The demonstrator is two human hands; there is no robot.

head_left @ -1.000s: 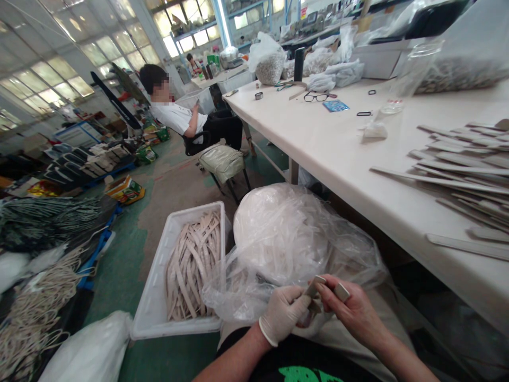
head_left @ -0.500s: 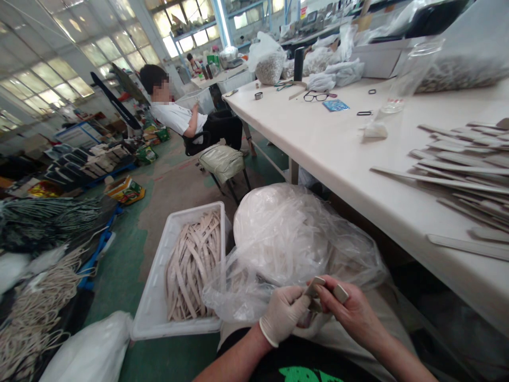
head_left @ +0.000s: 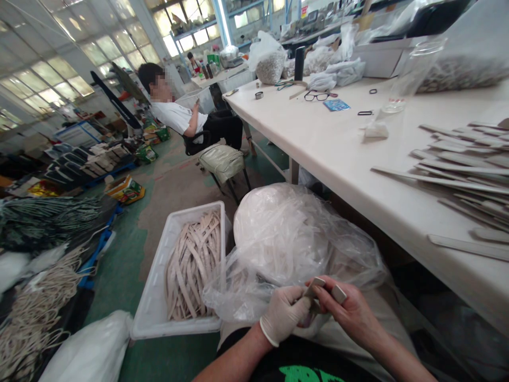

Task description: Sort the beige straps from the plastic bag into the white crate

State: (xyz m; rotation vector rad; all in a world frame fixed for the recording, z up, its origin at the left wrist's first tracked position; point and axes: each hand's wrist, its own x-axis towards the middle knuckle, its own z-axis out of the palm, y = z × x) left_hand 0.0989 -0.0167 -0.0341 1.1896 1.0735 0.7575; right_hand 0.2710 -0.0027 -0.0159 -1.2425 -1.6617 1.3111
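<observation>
My left hand (head_left: 283,313), in a white glove, is closed on a beige strap (head_left: 315,285) whose flat end sticks up between the two hands. Bare and also closed, my right hand (head_left: 350,310) pinches the strap close to the left fingertips. A second flat beige end (head_left: 339,294) pokes out of the right fingers; whether it belongs to the same strap is hidden. Both hands are held over my lap, just in front of a clear plastic bag (head_left: 286,239) of pale strips. Left of the bag, a white plastic bin (head_left: 153,297) holds many loose beige straps (head_left: 194,265).
On my right a long white table (head_left: 318,143) bears a pile of flat straps (head_left: 469,170), eyeglasses (head_left: 317,96), a clear cup (head_left: 397,101) and filled bags (head_left: 270,66). A person (head_left: 178,116) sits beyond a padded stool (head_left: 222,159). A white sack (head_left: 89,347) lies lower left.
Almost nothing differs. Both hands keep the same grip and place, with only a slight shift of the right fingers.
</observation>
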